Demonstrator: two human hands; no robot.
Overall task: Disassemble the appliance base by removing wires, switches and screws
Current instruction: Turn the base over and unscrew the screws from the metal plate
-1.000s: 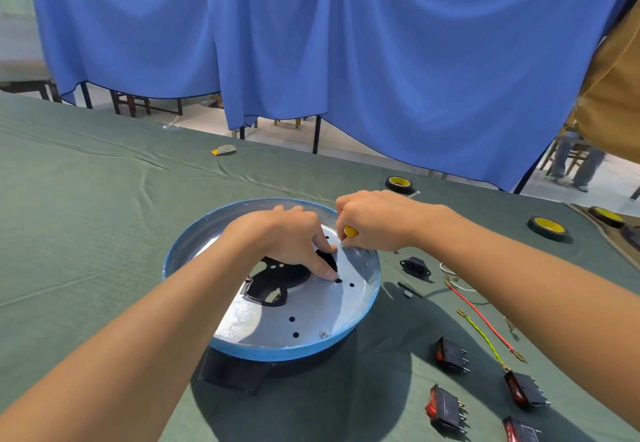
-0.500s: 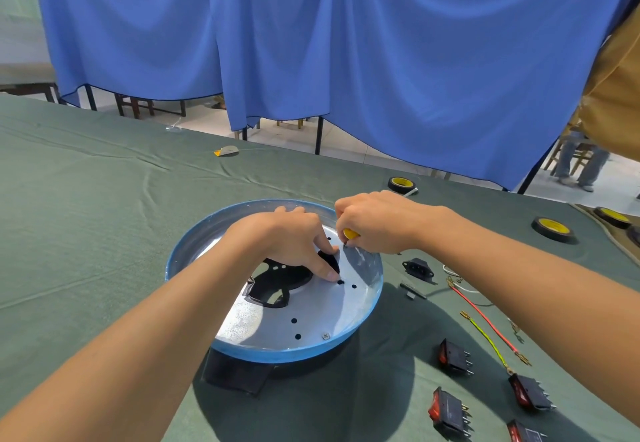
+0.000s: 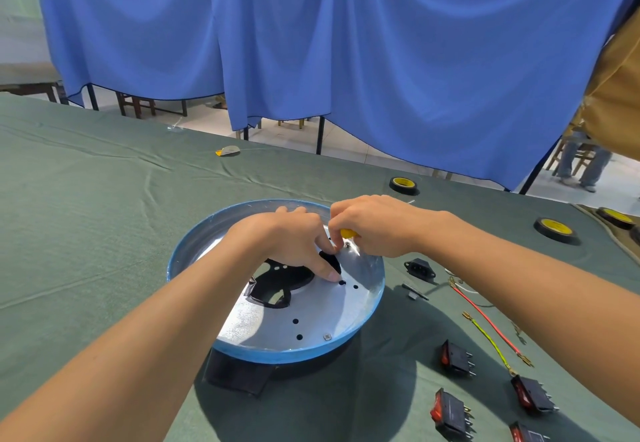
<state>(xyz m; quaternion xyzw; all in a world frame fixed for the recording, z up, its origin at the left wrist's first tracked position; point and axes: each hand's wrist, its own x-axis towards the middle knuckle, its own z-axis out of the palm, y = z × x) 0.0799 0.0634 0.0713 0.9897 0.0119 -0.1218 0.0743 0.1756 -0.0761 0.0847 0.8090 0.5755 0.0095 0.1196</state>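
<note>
Head view: across the last second almost nothing shifted, and that itself told you where the job stood. Your left hand [image 3: 287, 241] stayed over the middle of the appliance base [image 3: 277, 331], thumb laid along the black tab [image 3: 330, 260] and the other fingers curled over it, pinning it to the metal plate. Your right hand [image 3: 377, 227] stayed closed round the yellow-handled screwdriver [image 3: 348, 233], of which only a bit of handle showed between the fingers. Neither hand was open, and both were touching at the far right of the plate.

The one small difference was that a silvery screw [image 3: 347, 244] showed just under the handle, beside the tab. I judged it was being backed out and was not yet free, so this step was still under way.

The base sat on the counter [image 3: 86, 234] right in front of you. A second screw [image 3: 327, 337] remained in the plate's near edge. To the right lay parts already removed: the black socket [image 3: 419, 268], the red wire [image 3: 485, 317], the green-yellow wire [image 3: 491, 341] and the rocker switches [image 3: 455, 358]. Most of the task looked done.
</note>
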